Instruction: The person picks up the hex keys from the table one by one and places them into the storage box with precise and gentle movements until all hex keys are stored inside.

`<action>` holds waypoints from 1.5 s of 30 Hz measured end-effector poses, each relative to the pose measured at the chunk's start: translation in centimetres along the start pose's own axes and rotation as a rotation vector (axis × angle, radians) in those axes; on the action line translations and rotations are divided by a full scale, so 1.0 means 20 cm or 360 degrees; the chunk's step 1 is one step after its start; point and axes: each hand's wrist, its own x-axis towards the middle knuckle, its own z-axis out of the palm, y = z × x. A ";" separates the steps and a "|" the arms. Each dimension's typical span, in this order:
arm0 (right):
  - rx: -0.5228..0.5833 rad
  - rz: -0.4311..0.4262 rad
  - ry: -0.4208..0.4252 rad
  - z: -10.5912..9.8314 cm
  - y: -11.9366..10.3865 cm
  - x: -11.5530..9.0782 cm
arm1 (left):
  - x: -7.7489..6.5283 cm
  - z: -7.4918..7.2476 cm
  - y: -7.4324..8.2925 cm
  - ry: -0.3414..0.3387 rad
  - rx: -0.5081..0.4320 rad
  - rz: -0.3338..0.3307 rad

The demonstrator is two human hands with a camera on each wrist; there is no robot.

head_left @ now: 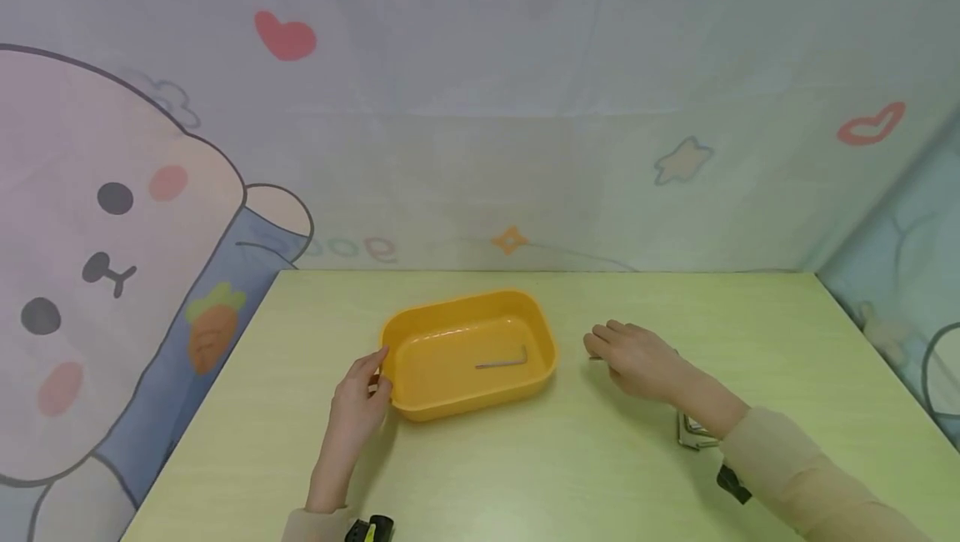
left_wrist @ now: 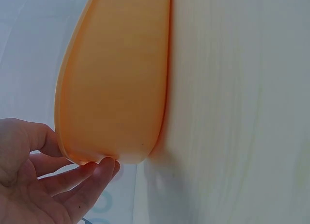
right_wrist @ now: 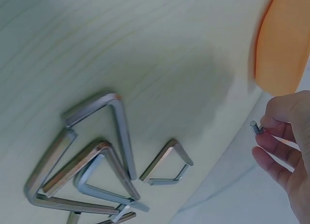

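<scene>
A yellow tray (head_left: 450, 404) stands on the table, and one L-shaped hex key (head_left: 501, 363) lies in it. My left hand (head_left: 360, 404) grips the tray's left end; in the left wrist view the thumb is at the rim and the fingers press the outer wall (left_wrist: 116, 88). To the right of the tray, my right hand (head_left: 637, 361) is above the table. Its thumb and fingers pinch a small metal hex key (right_wrist: 255, 127), mostly hidden by the fingers. Several more hex keys (right_wrist: 121, 136) of different sizes lie loosely heaped on the table, partly behind the right forearm in the head view.
The pale wooden table (head_left: 540, 475) ends at the back against a printed cloth (head_left: 480, 108) with hearts, stars and a large cartoon animal at left. Another cloth hangs along the right side (head_left: 915, 275). A black wrist device (head_left: 733, 484) is near the right sleeve.
</scene>
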 end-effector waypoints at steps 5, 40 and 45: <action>-0.0008 -0.0013 0.0018 -0.01 0.00 0.04 | 0.00 0.00 0.00 0.0000 -0.0006 0.0000; 0.0272 0.0038 -0.0164 -0.15 -0.04 0.42 | 0.02 0.01 0.01 0.0001 0.0021 -0.0024; 0.0433 0.0113 -0.0248 -0.15 -0.04 0.48 | 0.02 0.01 0.01 -0.0003 0.0021 -0.0013</action>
